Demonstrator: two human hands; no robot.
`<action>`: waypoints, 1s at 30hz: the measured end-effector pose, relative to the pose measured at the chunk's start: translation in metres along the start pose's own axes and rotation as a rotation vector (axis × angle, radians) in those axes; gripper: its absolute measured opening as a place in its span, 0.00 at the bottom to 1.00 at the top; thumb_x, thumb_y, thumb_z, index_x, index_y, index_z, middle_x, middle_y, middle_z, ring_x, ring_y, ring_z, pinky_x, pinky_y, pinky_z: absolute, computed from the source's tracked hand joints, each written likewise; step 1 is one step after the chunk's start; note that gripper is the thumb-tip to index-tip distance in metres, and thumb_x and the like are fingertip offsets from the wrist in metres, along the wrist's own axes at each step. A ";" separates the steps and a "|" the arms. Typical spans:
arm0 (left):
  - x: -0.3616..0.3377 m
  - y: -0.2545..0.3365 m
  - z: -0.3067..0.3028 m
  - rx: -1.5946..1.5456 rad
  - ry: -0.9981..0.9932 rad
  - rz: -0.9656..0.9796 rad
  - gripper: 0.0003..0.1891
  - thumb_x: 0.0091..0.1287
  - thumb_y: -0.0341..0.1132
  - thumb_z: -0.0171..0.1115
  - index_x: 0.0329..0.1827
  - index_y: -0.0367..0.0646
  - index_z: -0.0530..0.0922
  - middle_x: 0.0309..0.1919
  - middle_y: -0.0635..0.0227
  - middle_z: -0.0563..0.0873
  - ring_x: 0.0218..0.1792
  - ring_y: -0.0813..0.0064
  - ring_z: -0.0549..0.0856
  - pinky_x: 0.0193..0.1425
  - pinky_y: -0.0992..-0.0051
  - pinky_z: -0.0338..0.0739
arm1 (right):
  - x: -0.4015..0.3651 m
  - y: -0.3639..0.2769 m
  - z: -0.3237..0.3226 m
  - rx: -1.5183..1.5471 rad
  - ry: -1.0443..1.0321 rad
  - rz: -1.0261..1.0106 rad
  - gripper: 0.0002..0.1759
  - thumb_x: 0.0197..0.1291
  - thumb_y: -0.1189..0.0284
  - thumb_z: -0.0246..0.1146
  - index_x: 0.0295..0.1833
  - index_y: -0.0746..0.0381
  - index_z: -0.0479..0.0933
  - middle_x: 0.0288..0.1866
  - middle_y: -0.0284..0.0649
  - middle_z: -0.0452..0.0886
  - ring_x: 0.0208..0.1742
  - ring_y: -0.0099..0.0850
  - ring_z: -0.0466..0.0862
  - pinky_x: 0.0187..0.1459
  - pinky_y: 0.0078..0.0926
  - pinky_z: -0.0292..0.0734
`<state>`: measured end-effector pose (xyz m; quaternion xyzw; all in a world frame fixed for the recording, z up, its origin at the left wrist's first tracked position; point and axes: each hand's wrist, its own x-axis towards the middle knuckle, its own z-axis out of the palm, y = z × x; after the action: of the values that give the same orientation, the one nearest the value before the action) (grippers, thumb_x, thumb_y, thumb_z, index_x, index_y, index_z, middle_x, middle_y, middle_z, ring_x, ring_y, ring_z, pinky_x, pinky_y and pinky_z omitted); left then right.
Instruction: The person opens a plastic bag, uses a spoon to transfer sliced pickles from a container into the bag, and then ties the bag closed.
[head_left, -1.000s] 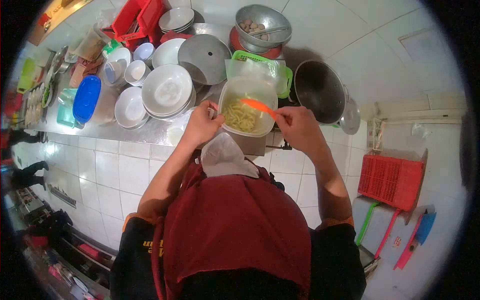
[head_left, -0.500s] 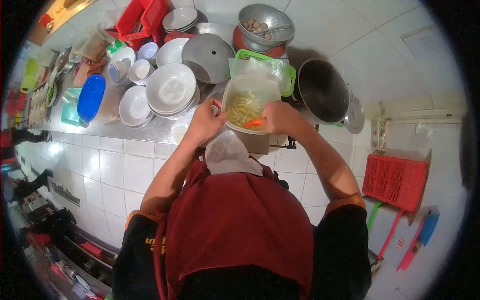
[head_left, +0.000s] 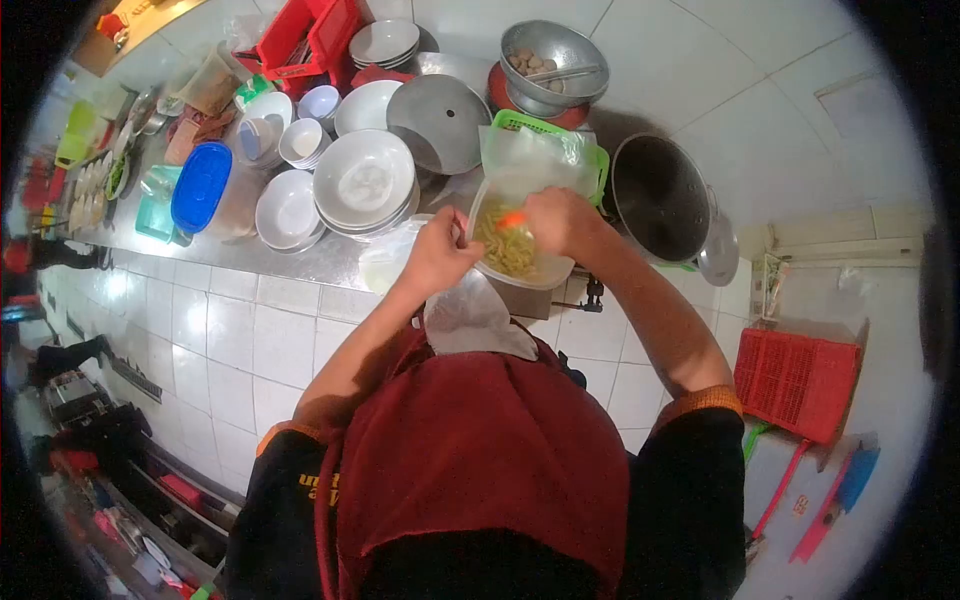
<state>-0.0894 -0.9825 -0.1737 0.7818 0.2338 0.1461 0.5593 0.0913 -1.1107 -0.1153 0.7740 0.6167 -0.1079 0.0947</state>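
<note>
A whitish plastic tub [head_left: 553, 268] at the counter's front edge holds pale yellow-green strips in liquid. My left hand [head_left: 443, 252] is closed at its left rim, thumb and fingers pinched there. Over the tub's right side, my right hand [head_left: 562, 222] is wrapped round an orange spoon [head_left: 511, 220], whose handle the fingers mostly hide. The spoon's orange part shows above the strips. Clear plastic [head_left: 385, 262] lies just left of my left hand. A green basket [head_left: 600, 170] with clear plastic over it sits directly behind the tub.
Stacked white bowls [head_left: 365, 180] and a grey round lid [head_left: 435, 122] stand to the left. A large dark pot [head_left: 660, 195] is at the right. Behind is a metal bowl [head_left: 555, 65] of round brown items with tongs. A blue-lidded container [head_left: 203, 187] stands further left.
My right hand and the orange spoon have moved up and back within the tub. My left hand stays at the rim. The whole view has shifted slightly.
</note>
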 end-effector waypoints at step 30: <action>-0.049 0.013 -0.004 -0.004 -0.020 0.006 0.15 0.54 0.33 0.64 0.41 0.36 0.72 0.26 0.51 0.82 0.29 0.51 0.85 0.35 0.60 0.77 | -0.032 -0.051 0.015 0.045 -0.115 0.165 0.12 0.59 0.68 0.57 0.41 0.61 0.83 0.39 0.50 0.85 0.44 0.48 0.86 0.48 0.43 0.80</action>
<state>-0.1298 -1.0087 -0.1589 0.7828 0.2255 0.1407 0.5626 0.0343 -1.1334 -0.1213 0.8167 0.5418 -0.1577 0.1211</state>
